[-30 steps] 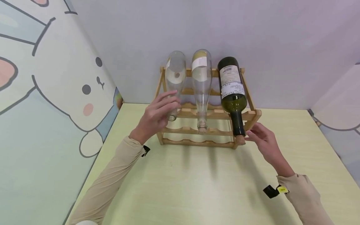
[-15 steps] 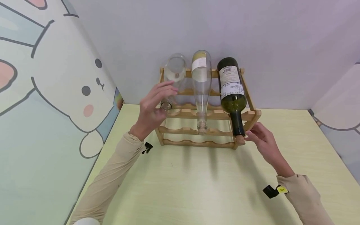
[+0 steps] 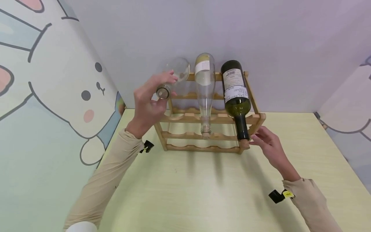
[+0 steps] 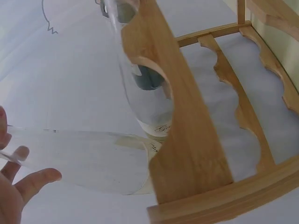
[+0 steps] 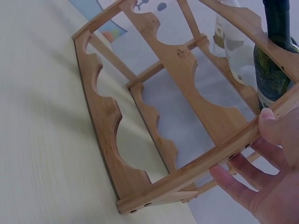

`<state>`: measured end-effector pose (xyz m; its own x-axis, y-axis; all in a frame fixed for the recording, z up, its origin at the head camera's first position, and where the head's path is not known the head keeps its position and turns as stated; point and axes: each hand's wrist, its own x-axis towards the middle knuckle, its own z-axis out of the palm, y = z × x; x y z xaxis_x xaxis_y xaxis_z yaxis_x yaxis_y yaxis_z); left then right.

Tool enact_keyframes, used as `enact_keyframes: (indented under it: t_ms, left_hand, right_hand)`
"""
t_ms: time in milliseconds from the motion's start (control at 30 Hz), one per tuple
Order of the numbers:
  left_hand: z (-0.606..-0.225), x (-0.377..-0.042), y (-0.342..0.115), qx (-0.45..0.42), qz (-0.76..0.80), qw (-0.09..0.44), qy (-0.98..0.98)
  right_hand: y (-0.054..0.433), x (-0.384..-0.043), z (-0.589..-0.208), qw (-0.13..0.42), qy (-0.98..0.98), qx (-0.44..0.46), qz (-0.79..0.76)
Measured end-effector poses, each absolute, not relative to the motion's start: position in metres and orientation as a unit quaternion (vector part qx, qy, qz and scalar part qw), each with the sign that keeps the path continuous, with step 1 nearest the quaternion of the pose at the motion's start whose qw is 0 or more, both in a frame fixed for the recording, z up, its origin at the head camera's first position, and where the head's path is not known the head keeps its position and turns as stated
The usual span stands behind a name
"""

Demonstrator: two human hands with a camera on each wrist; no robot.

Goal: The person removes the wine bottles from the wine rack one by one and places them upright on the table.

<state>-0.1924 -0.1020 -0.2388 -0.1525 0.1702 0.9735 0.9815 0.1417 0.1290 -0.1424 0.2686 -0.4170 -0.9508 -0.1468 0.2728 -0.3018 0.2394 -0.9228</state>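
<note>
My left hand [image 3: 149, 104] grips a clear glass bottle [image 4: 79, 158] around its neck, at the left end of the wooden wine rack [image 3: 188, 118]. The bottle's open mouth [image 3: 163, 92] points towards me, raised above the top front rail. Whether its base still touches the rack, I cannot tell. My right hand [image 3: 271, 146] holds the rack's right side post, thumb on one side and fingers on the other in the right wrist view. A second clear bottle [image 3: 205, 87], with a cork, lies in the middle of the top tier. To its right lies a corked dark green wine bottle [image 3: 236, 85].
The rack stands on a pale wooden table [image 3: 197, 193] close against a plain wall [image 3: 275, 48]. A cartoon-printed wall [image 3: 58, 129] borders the left side. The rack's lower tiers hold no bottles.
My left hand has moved up and to the left, lifting the left bottle's neck off the front rail. My right hand keeps its hold on the rack.
</note>
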Motion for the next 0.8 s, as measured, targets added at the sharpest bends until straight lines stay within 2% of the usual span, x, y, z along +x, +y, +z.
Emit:
enact_keyframes:
  t_ms: [300, 600, 800]
  left_hand:
    - [-0.216, -0.194, -0.106, -0.459, -0.453, 0.458, -0.611]
    - [-0.194, -0.181, -0.108, -0.446, -0.482, 0.429, -0.62]
    - [-0.179, -0.169, -0.111, -0.402, -0.486, 0.41, -0.659]
  right_hand:
    - [0.266, -0.144, -0.416, 0.067, -0.787, 0.143, 0.596]
    - [0.265, -0.143, -0.417, 0.06, -0.789, 0.138, 0.596]
    - [0.265, -0.143, -0.417, 0.057, -0.791, 0.135, 0.594]
